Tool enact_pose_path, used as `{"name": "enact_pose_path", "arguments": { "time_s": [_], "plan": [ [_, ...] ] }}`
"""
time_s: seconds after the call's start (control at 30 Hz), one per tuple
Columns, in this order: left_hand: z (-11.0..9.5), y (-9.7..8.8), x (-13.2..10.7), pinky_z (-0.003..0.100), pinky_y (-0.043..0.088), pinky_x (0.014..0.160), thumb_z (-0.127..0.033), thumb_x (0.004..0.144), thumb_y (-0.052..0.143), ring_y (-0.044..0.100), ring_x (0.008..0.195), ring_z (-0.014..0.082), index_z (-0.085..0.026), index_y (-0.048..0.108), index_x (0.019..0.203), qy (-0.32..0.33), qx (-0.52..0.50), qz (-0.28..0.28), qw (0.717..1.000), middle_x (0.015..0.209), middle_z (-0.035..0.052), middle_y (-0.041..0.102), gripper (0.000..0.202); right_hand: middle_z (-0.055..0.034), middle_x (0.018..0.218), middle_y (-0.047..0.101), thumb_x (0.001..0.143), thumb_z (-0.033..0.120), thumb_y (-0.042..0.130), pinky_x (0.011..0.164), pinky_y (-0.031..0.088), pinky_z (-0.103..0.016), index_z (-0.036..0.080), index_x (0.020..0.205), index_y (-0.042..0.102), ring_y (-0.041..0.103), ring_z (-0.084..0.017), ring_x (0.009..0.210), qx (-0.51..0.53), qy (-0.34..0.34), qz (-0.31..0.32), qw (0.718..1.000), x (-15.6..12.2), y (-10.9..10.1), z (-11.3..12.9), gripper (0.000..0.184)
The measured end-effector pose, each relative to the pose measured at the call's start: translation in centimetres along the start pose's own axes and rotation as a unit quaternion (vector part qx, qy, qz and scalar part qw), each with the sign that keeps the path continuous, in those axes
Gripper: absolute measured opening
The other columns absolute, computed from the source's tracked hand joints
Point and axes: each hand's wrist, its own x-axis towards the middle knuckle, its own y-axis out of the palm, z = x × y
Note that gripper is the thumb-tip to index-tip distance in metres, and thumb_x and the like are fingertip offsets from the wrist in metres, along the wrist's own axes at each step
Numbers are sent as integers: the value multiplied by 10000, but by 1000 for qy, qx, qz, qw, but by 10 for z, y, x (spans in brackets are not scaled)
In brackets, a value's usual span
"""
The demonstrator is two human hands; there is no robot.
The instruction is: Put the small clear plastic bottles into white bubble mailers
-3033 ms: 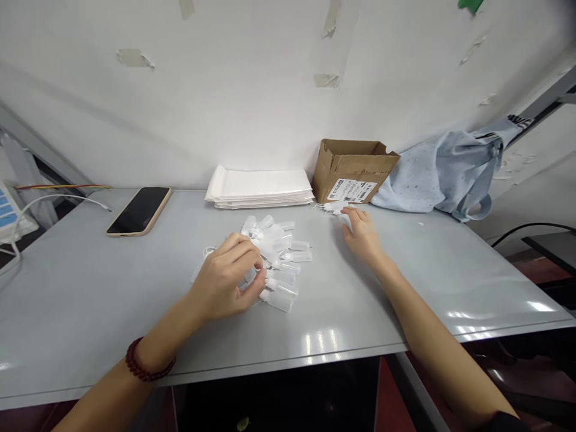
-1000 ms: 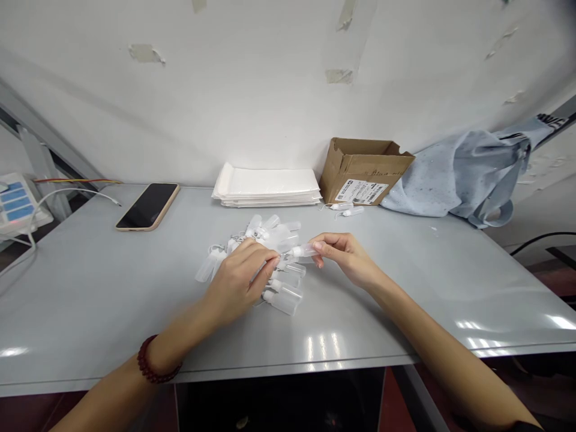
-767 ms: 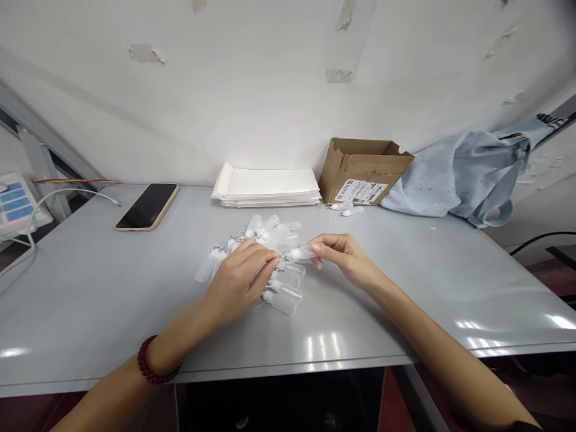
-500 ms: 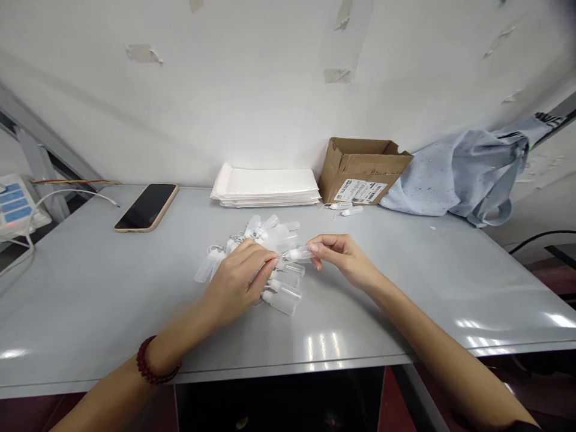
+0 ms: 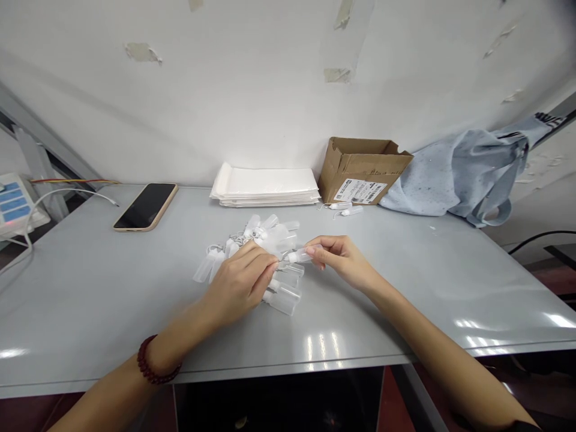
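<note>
Between finger and thumb, my right hand (image 5: 335,255) grips a small translucent plastic bottle (image 5: 297,256) with a white cap, lying about level and pointing left. My left hand (image 5: 245,273) is closed in a pinch at the cap end, on what looks like the bottle's thin cord; the fingertips hide most of it. Under and around my left hand lies a pile of similar small bottles (image 5: 284,294), several with looped cords at their caps. Part of that pile is covered by the hand.
Behind the pile is a stack of white envelopes (image 5: 270,183), beside an open cardboard box (image 5: 371,165). Two small capped bottles (image 5: 351,211) lie before the box. A light-blue cloth bag (image 5: 432,180) rests at right. A phone (image 5: 146,207) and a white cable (image 5: 85,192) are at left.
Both hands keep their grips and stay almost in place. The held bottle has shifted very slightly, its cap end now a touch lower.
</note>
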Motion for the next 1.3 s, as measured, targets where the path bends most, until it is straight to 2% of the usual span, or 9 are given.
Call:
{"name": "enact_pose_path", "arguments": {
  "time_s": [0.37,1.3],
  "plan": [
    [2,1,-3,303,432,690,-72,891,485,486,753,164,-128,593,882,9,-1,-1,1000,768,52,594,122,40,552,448,848,419,572,572,279,-269,151,796,663,386,-98,563,5,2,13,1000,-1,3,-3,287],
    [2,4,-2,310,420,673,-67,892,473,476,742,172,-118,598,875,16,4,3,1000,762,60,588,135,46,539,433,853,411,569,550,259,-264,147,830,680,368,-91,550,7,9,22,1000,-2,8,-4,287]
  ]
}}
